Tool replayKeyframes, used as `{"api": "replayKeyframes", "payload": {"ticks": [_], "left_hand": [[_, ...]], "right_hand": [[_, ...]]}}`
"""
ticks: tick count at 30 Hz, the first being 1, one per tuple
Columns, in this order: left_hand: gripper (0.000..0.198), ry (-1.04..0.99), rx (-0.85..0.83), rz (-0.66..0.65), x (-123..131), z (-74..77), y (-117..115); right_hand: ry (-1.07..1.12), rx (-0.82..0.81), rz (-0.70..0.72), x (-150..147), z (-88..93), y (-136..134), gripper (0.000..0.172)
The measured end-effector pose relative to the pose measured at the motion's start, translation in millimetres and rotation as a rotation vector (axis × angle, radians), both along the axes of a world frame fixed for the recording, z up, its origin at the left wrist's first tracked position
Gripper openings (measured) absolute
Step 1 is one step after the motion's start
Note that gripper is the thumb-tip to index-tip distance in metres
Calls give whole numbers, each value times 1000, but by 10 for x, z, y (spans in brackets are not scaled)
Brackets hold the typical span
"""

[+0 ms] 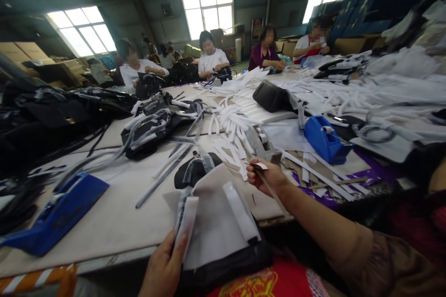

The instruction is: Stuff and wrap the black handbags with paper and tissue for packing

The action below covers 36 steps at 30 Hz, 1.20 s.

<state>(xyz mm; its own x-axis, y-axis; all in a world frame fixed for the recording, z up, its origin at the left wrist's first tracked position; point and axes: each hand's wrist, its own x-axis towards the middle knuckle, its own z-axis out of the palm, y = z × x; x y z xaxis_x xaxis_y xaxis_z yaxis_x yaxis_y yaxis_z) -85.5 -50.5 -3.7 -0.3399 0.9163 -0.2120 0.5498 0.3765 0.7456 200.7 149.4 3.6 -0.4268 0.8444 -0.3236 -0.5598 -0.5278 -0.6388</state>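
A black bag lies at the table's front edge, covered by a white foam sheet. White foam sleeves are on its strap at the left and on a second piece at the right. My left hand is closed round the foam-wrapped strap, thumb in front. Raised to the right of the bag, my right hand pinches a long thin grey-brown cardboard strip with a small white piece at its top. Just behind that hand stands a grey tape dispenser.
Blue tape dispensers stand at left and right. White foam tubes pile mid-table, with cut strips at right. Wrapped black bags lie further left. Several people sit working along the far side.
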Motion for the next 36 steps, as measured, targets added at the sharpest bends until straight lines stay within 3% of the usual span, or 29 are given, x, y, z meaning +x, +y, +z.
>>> {"api": "replayKeyframes", "payload": {"ticks": [4, 7, 10, 14, 18, 23, 28, 36], "left_hand": [[56, -24, -38, -39, 25, 47, -11], [54, -56, -25, -43, 14, 28, -21], [51, -96, 0, -39, 0, 12, -28], [48, -150, 22, -37, 3, 49, -40], [47, -271, 41, -21, 1, 74, -47], [48, -566, 71, 31, 0, 69, -50], [48, -867, 56, 92, -11, 127, -46], [48, -994, 19, 146, -72, 99, -24]], "right_hand": [[112, 9, 140, 25, 159, -57, 18], [52, 92, 191, -17, 267, -134, 17], [-44, 223, 273, -120, 387, -283, 35], [-152, 309, 492, -337, 576, -576, 54], [-289, 244, 625, -610, 671, -834, 26], [-457, 107, 694, -932, 581, -989, 26], [-583, 173, 712, -1094, 472, -1011, 26], [-845, 273, 818, -1131, 483, -1046, 10]]}}
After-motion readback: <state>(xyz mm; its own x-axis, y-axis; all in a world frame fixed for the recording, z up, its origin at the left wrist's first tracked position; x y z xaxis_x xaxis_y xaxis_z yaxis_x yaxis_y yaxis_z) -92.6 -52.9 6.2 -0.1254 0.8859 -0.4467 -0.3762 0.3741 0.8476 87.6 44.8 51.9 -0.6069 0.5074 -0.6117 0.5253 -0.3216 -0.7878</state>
